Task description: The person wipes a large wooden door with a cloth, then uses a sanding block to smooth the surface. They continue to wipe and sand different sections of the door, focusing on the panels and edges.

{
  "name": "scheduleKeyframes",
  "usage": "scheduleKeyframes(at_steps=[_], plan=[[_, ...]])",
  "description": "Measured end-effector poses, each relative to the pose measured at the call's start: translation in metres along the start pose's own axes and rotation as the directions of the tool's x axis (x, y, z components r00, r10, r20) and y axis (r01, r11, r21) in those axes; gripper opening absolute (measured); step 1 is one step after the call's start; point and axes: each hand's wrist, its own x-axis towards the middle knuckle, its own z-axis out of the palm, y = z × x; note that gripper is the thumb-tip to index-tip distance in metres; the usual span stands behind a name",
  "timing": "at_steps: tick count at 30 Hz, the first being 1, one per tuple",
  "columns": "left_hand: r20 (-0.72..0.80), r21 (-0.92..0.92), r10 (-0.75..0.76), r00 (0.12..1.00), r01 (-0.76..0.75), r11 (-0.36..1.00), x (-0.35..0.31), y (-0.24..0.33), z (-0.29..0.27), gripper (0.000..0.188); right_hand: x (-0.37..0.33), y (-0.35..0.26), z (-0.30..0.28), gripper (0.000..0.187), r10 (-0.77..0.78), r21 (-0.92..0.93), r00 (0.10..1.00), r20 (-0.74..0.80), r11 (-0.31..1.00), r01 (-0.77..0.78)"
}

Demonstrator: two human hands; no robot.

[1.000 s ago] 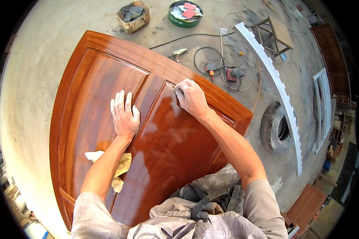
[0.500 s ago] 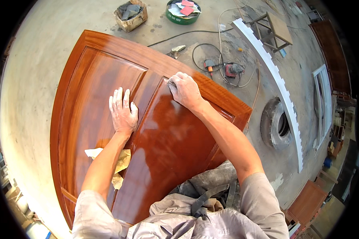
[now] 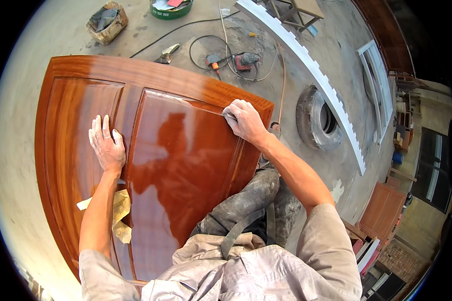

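A glossy reddish-brown wooden door (image 3: 186, 150) with recessed panels lies in front of me, and reflections show on its surface. My left hand (image 3: 108, 149) rests flat on the left part of the door, fingers stretched out and whitened with dust. At the far right corner of the right panel, my right hand (image 3: 246, 122) is closed around a small piece of grey sandpaper (image 3: 229, 116), mostly hidden by the fingers, and presses it along the panel's edge moulding. Crumpled yellowish paper (image 3: 120, 210) lies on the door beside my left forearm.
A red power sander (image 3: 247, 61) with cables sits on the concrete floor beyond the door. A worn box (image 3: 106, 24) of grey sheets and a green tub (image 3: 172, 12) stand farther back. Right of the door are a tyre (image 3: 314, 120) and a long white notched strip (image 3: 306, 67).
My right hand has slid rightward along the far moulding to the panel's corner with the sandpaper. The whole view has swung right. My left hand stays flat on the door.
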Motion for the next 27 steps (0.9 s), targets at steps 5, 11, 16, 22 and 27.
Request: scheduleKeyframes(at_steps=[5,11,16,22,27], plan=[[-0.004,0.006,-0.009,1.000,0.009,1.000,0.000,-0.005,0.000,0.056,-0.035,0.014,-0.035,0.012,0.013,-0.082,0.998,0.059,0.997,-0.008],[0.004,0.006,-0.002,1.000,0.002,1.000,-0.002,-0.004,0.000,0.057,-0.044,0.014,-0.038,0.011,0.012,-0.238,1.000,0.000,0.971,-0.011],[0.016,0.000,-0.016,1.000,0.016,1.000,0.000,-0.003,-0.003,0.058,-0.034,0.017,-0.037,0.013,-0.040,-0.254,0.997,0.066,0.966,0.055],[0.011,-0.005,-0.008,1.000,0.009,1.000,0.002,-0.005,-0.003,0.058,-0.002,0.005,-0.013,0.014,-0.092,-0.231,0.994,0.059,0.968,0.103],[0.020,-0.010,-0.020,1.000,0.020,1.000,0.002,0.001,-0.002,0.060,-0.028,0.027,-0.030,0.015,-0.085,-0.169,0.995,0.048,0.981,0.092]])
